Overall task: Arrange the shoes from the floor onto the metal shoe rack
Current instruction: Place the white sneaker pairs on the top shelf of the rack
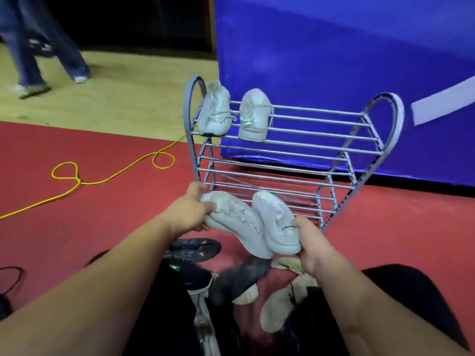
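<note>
The pile (239,281) of floor shoes lies half hidden under the forearms and a dark lap, too blurred to count; the left hand (191,211) grasps a white sneaker (236,222) at its far end; the right hand (312,245) grasps a second sneaker (277,222) at its near end; both are held before the rack's (308,132) lower bars; a white pair (214,111) sits at the left of the top tier; small dark print on the second sneaker is unreadable.

You're in a hall or studio of some kind — red carpet (77,227) underfoot, pale wood flooring (133,98) beyond it at far left, a tall blue partition (334,60) at right, a yellow cable (115,173) looped across the carpet, a person (28,55) walking by far left.
</note>
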{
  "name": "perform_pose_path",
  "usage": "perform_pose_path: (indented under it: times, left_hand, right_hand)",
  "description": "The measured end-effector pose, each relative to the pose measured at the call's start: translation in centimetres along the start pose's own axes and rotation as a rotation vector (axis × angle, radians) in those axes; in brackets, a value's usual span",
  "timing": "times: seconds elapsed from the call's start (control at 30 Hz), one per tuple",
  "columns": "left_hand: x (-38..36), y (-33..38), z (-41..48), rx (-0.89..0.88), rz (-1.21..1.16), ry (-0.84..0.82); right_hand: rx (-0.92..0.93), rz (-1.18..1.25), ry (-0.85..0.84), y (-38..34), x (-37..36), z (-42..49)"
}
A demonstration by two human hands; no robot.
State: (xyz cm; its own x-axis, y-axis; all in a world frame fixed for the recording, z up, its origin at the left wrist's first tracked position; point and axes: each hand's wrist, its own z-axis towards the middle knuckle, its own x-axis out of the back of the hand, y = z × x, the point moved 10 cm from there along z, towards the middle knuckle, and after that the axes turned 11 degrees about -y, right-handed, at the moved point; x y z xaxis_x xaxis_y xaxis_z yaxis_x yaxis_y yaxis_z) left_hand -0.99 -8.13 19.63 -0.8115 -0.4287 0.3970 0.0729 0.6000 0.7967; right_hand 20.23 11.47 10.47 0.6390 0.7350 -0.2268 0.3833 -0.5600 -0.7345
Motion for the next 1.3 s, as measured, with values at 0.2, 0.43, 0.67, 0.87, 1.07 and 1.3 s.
perform_pose_path:
  times: [0.2,0.43,0.67,0.87,1.07,1.3]
  left_hand:
    - [-3.1,1.8,-2.4,-0.019,-0.393,0.038]
    - [-4.8,1.4,-2.7,-0.005,-0.757,0.189]
    - [-7.2,0.4,-2.5,0.043,-1.163,0.239]
    - [-8.1,2.0,-1.2,-0.086,-1.206,0.162]
    - [-13.2,3.6,-1.3,-0.009,-0.967,-0.146]
    - [-16.1,5.4,-1.8,0.017,-0.793,-0.368]
  right_hand:
    - [0.074,0.282,-0.005,-0.2,2.5,-5.8]
    - [0.164,0.364,-0.027,-0.7,3.2,-9.3]
    - [0.197,0.334,-0.007,-0.3,2.0,-9.0]
    - [0.211,0.340,-0.031,-0.6,0.5,-8.0]
    - [0.220,0.357,-0.015,-0.9,0.1,-7.0]
    - [0.283,0.484,-0.043,-2.1,1.5,-7.1]
